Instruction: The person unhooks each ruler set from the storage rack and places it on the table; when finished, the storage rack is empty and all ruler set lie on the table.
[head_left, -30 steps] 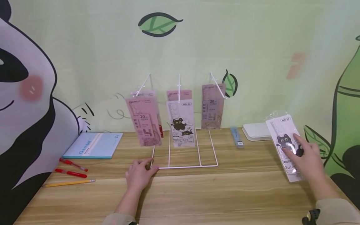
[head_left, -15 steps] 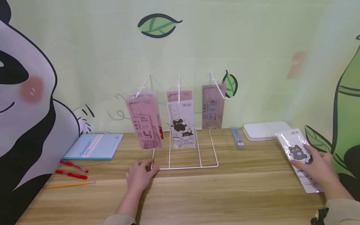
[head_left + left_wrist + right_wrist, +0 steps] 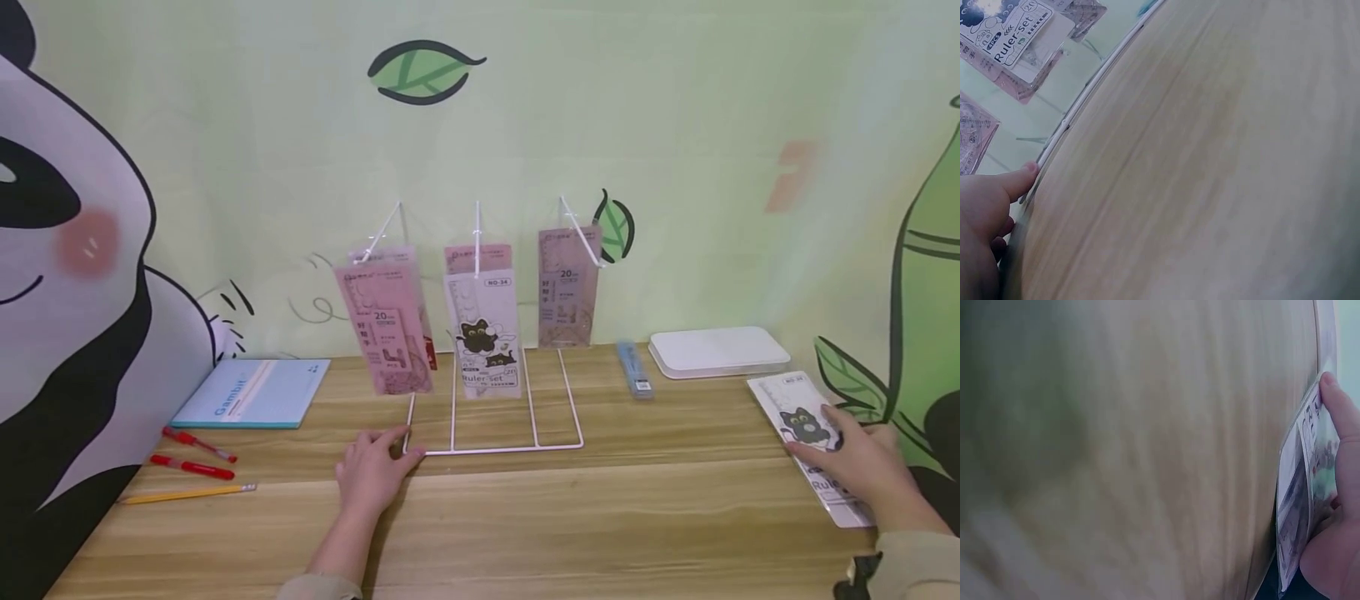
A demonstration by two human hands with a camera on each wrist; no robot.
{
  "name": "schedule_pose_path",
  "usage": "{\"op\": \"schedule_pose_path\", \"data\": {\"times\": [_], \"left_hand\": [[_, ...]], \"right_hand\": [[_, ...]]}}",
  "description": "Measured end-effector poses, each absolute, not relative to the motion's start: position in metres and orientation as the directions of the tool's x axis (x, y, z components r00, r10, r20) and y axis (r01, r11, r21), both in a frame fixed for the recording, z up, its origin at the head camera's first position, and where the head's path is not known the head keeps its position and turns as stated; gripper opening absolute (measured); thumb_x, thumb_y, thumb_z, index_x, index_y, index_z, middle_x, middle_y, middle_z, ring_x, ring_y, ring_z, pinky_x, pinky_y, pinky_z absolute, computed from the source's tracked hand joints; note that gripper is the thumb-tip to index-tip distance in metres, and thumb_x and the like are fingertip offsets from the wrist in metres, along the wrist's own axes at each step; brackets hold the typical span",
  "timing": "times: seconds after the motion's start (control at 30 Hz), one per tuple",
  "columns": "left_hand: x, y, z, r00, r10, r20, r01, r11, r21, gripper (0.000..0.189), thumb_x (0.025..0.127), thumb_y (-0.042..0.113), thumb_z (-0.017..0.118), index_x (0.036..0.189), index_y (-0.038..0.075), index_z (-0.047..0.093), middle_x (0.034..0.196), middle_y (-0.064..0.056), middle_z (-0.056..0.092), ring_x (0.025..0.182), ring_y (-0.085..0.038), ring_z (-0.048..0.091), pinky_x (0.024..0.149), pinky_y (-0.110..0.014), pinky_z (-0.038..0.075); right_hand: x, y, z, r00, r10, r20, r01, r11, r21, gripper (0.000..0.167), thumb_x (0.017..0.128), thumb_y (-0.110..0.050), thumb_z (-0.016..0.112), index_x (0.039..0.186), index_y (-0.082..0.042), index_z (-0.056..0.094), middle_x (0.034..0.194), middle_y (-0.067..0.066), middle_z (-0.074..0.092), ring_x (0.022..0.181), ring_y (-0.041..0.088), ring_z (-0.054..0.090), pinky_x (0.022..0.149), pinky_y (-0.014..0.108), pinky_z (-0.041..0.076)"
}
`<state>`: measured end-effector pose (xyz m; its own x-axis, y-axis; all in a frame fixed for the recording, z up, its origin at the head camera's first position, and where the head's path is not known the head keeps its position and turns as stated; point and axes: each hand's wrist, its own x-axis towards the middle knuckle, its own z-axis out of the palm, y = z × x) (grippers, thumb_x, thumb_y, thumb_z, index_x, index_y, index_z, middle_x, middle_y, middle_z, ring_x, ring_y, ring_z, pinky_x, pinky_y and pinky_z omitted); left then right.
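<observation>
Well left of the white metal wire rack (image 3: pixel 487 452) with three hooks, a light-blue rectangular notebook marked "Gambit" (image 3: pixel 255 392) lies on the wood-grain tabletop (image 3: pixel 570 533), with two slim red pens (image 3: pixel 192 467) and a yellow wooden pencil (image 3: pixel 187 495) nearer the person. At the rack's front left corner, the left hand (image 3: pixel 372 471) pinches the wire between thumb and index finger, the thumb on the front bar and the index finger on the side bar. On the rack's left hook hang pink flat ruler packs (image 3: pixel 384 333); on its middle hook, a white "Ruler-set" pack with black cats (image 3: pixel 480 329) hangs in front of a pink one; on its right hook hangs a mauve flat pack (image 3: pixel 567 287). Just right of the rack lies a narrow blue packet (image 3: pixel 634 371), then a white rounded rectangular case (image 3: pixel 718 353). Farthest right of the rack, nearer the person than the case, is a second white flat ruler pack with a black cat (image 3: pixel 802 425), slanting, gripped across its width by the right hand (image 3: pixel 862 467): thumb along its left edge, index finger over the right side, palm covering its lower right part. Whether its underside rests fully on the tabletop I cannot tell.
</observation>
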<state>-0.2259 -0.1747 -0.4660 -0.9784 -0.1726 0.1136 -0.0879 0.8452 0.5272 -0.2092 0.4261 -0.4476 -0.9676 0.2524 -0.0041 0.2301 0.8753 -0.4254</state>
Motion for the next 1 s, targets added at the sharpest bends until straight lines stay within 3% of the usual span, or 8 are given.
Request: {"op": "schedule_pose_path", "data": {"times": [0.13, 0.3, 0.67, 0.8, 1.0], "left_hand": [[-0.226, -0.176, -0.467, -0.978, -0.172, 0.114, -0.087, 0.847, 0.524, 0.051, 0.082, 0.049, 0.066, 0.126, 0.022, 0.061, 0.120, -0.016, 0.052, 0.106, -0.036, 0.046, 0.086, -0.052, 0.029], [-0.226, -0.176, -0.468, -0.979, -0.170, 0.115, -0.085, 0.848, 0.523, 0.051, 0.083, 0.049, 0.065, 0.126, 0.023, 0.061, 0.121, -0.015, 0.052, 0.106, -0.035, 0.046, 0.086, -0.052, 0.029], [-0.226, -0.174, -0.467, -0.977, -0.173, 0.127, -0.081, 0.844, 0.530, 0.049, 0.083, 0.049, 0.066, 0.125, 0.023, 0.062, 0.120, -0.015, 0.053, 0.107, -0.035, 0.046, 0.085, -0.051, 0.029], [-0.226, -0.174, -0.467, -0.976, -0.173, 0.134, -0.078, 0.845, 0.529, 0.049, 0.082, 0.049, 0.066, 0.123, 0.023, 0.063, 0.118, -0.014, 0.054, 0.107, -0.035, 0.046, 0.085, -0.051, 0.030], [-0.225, -0.175, -0.468, -0.976, -0.177, 0.125, -0.085, 0.843, 0.531, 0.049, 0.082, 0.049, 0.066, 0.124, 0.023, 0.063, 0.119, -0.014, 0.053, 0.108, -0.034, 0.045, 0.086, -0.052, 0.029]], "right_hand": [[-0.211, 0.427, -0.449, -0.971, 0.238, 0.007, 0.218, 0.903, -0.370, 0.105, 0.079, -0.064, 0.059, 0.142, 0.007, 0.015, 0.112, 0.052, 0.021, 0.100, 0.060, 0.024, 0.079, 0.063, 0.027], [-0.214, 0.428, -0.447, -0.962, 0.266, -0.054, 0.269, 0.914, -0.304, 0.106, 0.078, -0.071, 0.052, 0.141, 0.007, 0.018, 0.113, 0.050, 0.025, 0.100, 0.065, 0.027, 0.079, 0.069, 0.026], [-0.215, 0.426, -0.440, -0.953, 0.288, -0.093, 0.302, 0.894, -0.332, 0.102, 0.083, -0.071, 0.044, 0.142, 0.006, 0.014, 0.120, 0.049, 0.019, 0.102, 0.070, 0.022, 0.078, 0.074, 0.023], [-0.219, 0.413, -0.437, -0.969, 0.245, -0.009, 0.234, 0.913, -0.335, 0.096, 0.085, -0.069, 0.043, 0.143, 0.003, 0.017, 0.124, 0.047, 0.019, 0.107, 0.072, 0.018, 0.078, 0.077, 0.022], [-0.240, 0.371, -0.430, -0.983, 0.061, 0.176, -0.009, 0.928, -0.373, 0.078, 0.090, -0.054, 0.051, 0.140, 0.002, 0.031, 0.127, 0.045, 0.029, 0.110, 0.068, 0.025, 0.080, 0.075, 0.021]]}}
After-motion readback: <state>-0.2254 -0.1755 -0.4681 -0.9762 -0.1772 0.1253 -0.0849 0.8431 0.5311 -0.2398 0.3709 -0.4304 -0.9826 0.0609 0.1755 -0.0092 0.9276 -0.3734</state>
